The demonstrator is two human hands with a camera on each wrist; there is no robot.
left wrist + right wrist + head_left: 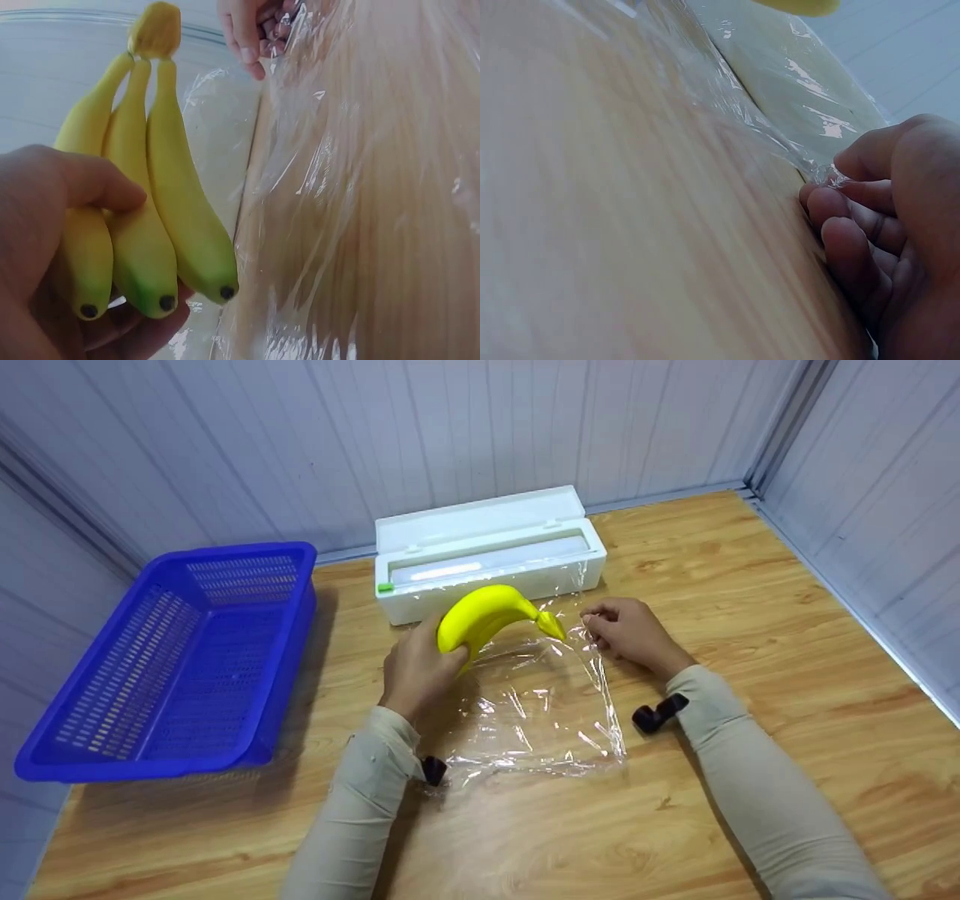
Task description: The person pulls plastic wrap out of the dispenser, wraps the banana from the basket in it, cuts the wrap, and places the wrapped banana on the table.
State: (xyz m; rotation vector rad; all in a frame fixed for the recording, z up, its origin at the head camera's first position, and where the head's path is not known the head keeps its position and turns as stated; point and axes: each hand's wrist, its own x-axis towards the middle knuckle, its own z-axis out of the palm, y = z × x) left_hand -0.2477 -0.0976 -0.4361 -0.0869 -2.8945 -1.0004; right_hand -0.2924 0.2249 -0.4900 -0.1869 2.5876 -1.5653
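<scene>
My left hand [421, 671] grips a bunch of yellow bananas [487, 611] above the table, thumb across the fruit. In the left wrist view three bananas [135, 157] show, joined at one stem, with greenish dark-tipped ends. Clear plastic wrap [540, 712] stretches from the white dispenser box [495, 592] over the table in front of it. At the wrap's right edge, my right hand [634, 634] pinches the film between thumb and fingers; the bunched film [826, 176] shows at the fingertips in the right wrist view. The dispenser's lid stands raised, with a roll inside.
A blue plastic basket [270, 697] stands on the left of the wooden table [675, 825]. Ribbed white wall panels [480, 435] rise behind the table and at both sides. A small green piece [385, 587] sits on the dispenser's left end.
</scene>
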